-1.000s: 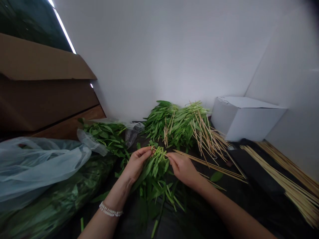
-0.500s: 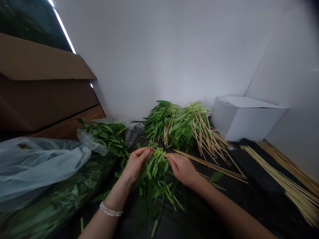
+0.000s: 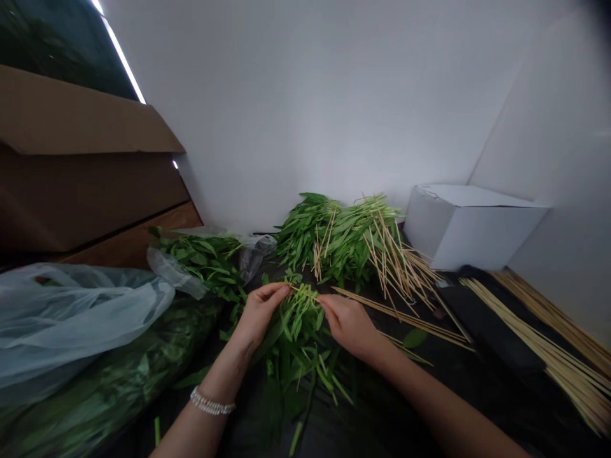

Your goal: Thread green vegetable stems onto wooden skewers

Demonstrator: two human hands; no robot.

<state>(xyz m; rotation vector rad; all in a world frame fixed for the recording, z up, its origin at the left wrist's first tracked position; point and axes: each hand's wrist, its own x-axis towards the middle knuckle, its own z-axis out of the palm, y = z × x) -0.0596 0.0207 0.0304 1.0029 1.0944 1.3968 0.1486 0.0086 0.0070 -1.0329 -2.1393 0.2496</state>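
Note:
Between my hands a thin wooden skewer (image 3: 296, 290) runs crosswise, with leafy green stems (image 3: 305, 296) threaded or gathered along it; their leaves hang down below. My left hand (image 3: 260, 312) pinches the skewer's left end between thumb and fingertips. At the other end, my right hand (image 3: 351, 321) is closed on it, its fingertips against the stems. Loose leaves and cut stems (image 3: 327, 375) lie on the dark surface beneath. Just beyond my hands rests a heap of skewered greens (image 3: 341, 238), its skewers (image 3: 391, 257) sticking out toward the right.
Plastic bags of greens (image 3: 81, 324) fill the left side, with a cardboard box (image 3: 86, 178) behind. A few loose skewers (image 3: 405, 316) lie right of my hands. At the right are a white box (image 3: 477, 226), a black flat object (image 3: 491, 331) and bundled long sticks (image 3: 548, 350).
Almost nothing differs. Both hands keep the same hold on the skewer, and the greens on it have shifted only very slightly.

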